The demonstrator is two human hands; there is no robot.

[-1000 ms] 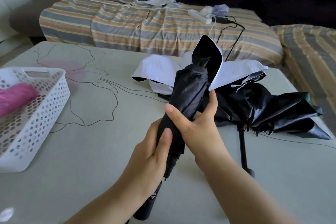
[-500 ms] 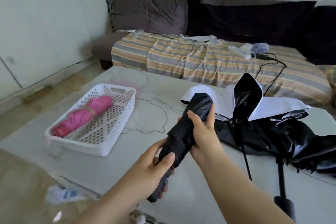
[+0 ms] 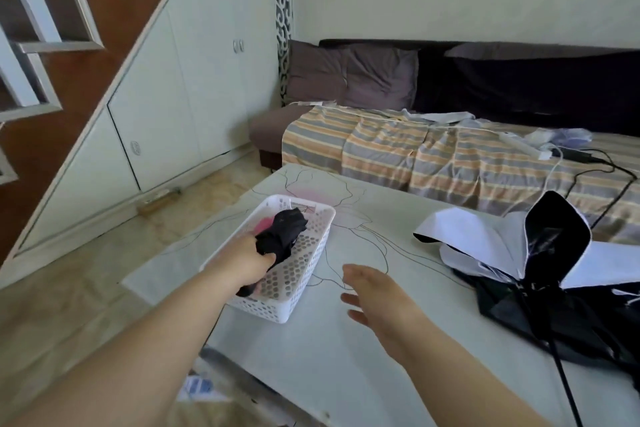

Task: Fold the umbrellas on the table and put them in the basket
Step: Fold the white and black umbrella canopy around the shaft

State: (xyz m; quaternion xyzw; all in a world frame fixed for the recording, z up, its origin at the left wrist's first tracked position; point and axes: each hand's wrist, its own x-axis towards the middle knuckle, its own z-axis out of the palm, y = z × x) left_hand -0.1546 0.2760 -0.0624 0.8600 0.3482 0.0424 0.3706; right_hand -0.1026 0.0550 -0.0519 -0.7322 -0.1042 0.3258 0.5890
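My left hand [image 3: 242,262] grips a folded black umbrella [image 3: 284,230] and holds it inside the white perforated basket [image 3: 304,272] at the table's left edge. Under the black one, a sliver of a folded pink umbrella [image 3: 264,225] shows in the basket. My right hand [image 3: 372,295] hovers open over the table, right of the basket, holding nothing. Two unfolded umbrellas lie together at the right: a white-and-black one [image 3: 485,243] and a black one [image 3: 540,308] with its shaft pointing toward me.
The pale table [image 3: 346,357] has a flower drawing on its top. Behind it stands a sofa with a striped cover [image 3: 398,152], carrying a power strip and cables [image 3: 554,152]. Floor, white cabinets and a staircase lie to the left.
My left hand has carried the folded black umbrella leftward into the basket. My right hand has let go of it and now hangs open. The view has swung left.
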